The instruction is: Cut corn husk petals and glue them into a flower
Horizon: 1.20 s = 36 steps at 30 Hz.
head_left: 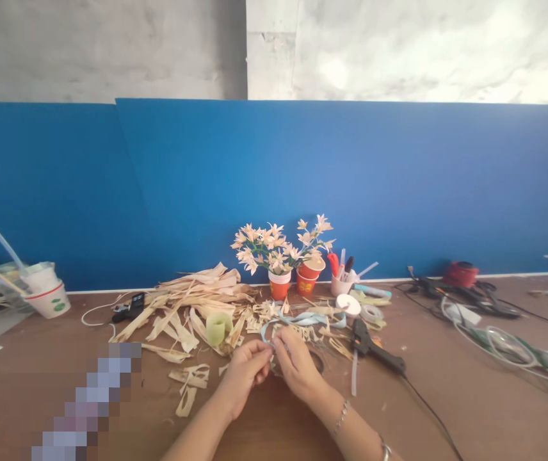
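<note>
Above the table's front, my left hand [249, 371] and my right hand [299, 363] meet at their fingertips. A thin light blue ribbon [319, 317] curls across the husk scraps and runs down to the fingers, where both hands pinch its end. The exact grip is small and partly covered by the fingers. Just beyond lie cut husk strips [262, 317]. A dark roll of tape [317, 363] is partly hidden behind my right hand. Farther right rests a black glue gun [377, 349], with a clear glue stick [354, 372] near its nozzle.
Dried corn husks [201, 288] pile up at the back left, beside a green tape roll [218, 328]. Red paper cups [280, 288] hold cream flowers [267, 243]. A pen cup [344, 283] stands behind white rolls [348, 305]. Cables [509, 346] lie right; a white cup [49, 301] stands left.
</note>
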### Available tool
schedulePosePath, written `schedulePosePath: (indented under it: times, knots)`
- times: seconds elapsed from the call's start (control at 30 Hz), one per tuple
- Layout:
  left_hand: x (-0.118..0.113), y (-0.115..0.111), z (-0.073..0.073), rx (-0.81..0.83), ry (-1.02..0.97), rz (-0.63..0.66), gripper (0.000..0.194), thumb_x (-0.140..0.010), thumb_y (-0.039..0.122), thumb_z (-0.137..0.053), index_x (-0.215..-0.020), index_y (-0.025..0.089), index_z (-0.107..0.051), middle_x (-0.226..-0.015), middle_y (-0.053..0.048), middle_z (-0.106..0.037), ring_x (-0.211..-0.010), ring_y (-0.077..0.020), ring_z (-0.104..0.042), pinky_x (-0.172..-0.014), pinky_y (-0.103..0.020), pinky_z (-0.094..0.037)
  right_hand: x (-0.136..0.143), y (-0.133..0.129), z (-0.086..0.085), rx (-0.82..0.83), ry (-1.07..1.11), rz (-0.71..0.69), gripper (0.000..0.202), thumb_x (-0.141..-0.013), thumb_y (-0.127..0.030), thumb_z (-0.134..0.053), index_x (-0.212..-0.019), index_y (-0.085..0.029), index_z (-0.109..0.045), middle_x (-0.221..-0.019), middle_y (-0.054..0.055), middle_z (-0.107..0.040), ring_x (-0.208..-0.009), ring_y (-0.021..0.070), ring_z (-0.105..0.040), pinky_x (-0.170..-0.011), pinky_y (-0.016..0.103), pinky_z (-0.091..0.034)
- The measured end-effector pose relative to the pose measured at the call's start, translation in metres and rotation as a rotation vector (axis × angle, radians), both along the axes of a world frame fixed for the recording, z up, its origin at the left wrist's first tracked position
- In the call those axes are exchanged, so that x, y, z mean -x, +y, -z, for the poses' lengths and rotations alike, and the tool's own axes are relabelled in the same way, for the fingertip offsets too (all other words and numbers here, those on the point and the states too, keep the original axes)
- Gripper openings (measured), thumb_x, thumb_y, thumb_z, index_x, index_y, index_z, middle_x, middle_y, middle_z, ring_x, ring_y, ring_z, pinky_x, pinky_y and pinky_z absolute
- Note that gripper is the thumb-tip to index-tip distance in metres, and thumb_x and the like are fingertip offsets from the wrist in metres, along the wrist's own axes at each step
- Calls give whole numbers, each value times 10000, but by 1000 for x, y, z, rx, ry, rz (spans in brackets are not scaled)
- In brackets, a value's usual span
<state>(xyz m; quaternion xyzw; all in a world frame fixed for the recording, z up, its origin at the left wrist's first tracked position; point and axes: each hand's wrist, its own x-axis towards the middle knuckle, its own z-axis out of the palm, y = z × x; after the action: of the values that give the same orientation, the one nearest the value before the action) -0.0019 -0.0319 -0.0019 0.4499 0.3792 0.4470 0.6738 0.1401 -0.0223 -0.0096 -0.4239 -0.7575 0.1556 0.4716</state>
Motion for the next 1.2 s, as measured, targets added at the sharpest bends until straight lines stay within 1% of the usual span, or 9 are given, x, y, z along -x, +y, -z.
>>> schedulePosePath:
  times: [0.2,0.33,0.4,0.5,0.63,0.8,1.0,1.1,1.2]
  knots:
    - [-1,-3,-4,-39,51,-22,387,-644,506,-721,-663,160,-548,-462,62,-455,-437,-61,-321,-463,-216,-177,-1,0,-5,144,160,-15,328,-909,-353,-435,-626,-197,-486,-611,-13,-465,-602,142,-436,-586,266,-361]
    - [2,-3,-6,-11,6,-59,376,-660,492,-717,-670,158,-546,-529,51,-498,-437,-47,-318,-459,-215,-151,-3,4,-6,360,410,-160,302,-817,-462,-587,-927,-189,-656,-738,12,-587,-705,165,-534,-668,281,-424]
    - [3,-2,-6,-6,-4,-51,368,-672,481,-713,-666,154,-543,-544,49,-506,-434,-41,-321,-459,-211,-148,-4,6,-5,415,461,-213,322,-766,-460,-652,-947,-197,-693,-770,20,-603,-736,173,-553,-701,293,-432]
    - [3,-1,-3,-11,4,-14,366,-688,475,-703,-650,152,-535,-574,32,-544,-431,-41,-335,-455,-211,-142,-3,7,-6,416,464,-223,257,-763,-433,-662,-716,-184,-706,-698,12,-589,-700,161,-545,-694,292,-427]
    - [2,-2,-1,-81,71,-47,362,-680,484,-711,-659,148,-577,-548,39,-528,-464,-59,-352,-467,-209,-191,1,3,-8,369,438,-111,324,-768,-419,-644,-565,-176,-575,-575,-23,-509,-584,129,-470,-600,268,-391]
    - [0,-5,-3,-129,88,-111,346,-651,473,-739,-720,147,-648,-650,6,-612,-617,-122,-503,-604,-228,-352,2,-1,-14,269,359,-27,303,-770,-353,-613,-549,-190,-485,-576,-38,-444,-586,125,-433,-588,253,-372]
    - [-3,-6,-4,-113,95,-108,348,-617,466,-766,-670,141,-655,-641,-20,-651,-610,-135,-529,-612,-241,-379,2,-2,-17,284,356,-48,297,-746,-320,-632,-539,-195,-461,-578,-40,-449,-576,122,-441,-578,251,-388]
    - [-4,-7,-6,-110,116,-106,357,-620,482,-757,-631,144,-641,-592,-12,-635,-579,-134,-517,-602,-247,-381,2,0,-12,357,449,-83,333,-745,-373,-660,-543,-196,-464,-550,-49,-450,-537,114,-452,-540,244,-392]
    - [-3,-8,-11,-123,71,-107,337,-660,475,-733,-652,148,-651,-638,-21,-654,-662,-156,-551,-679,-261,-402,1,4,-6,518,556,-225,267,-723,-423,-699,-691,-182,-590,-575,-52,-504,-518,111,-506,-534,248,-408]
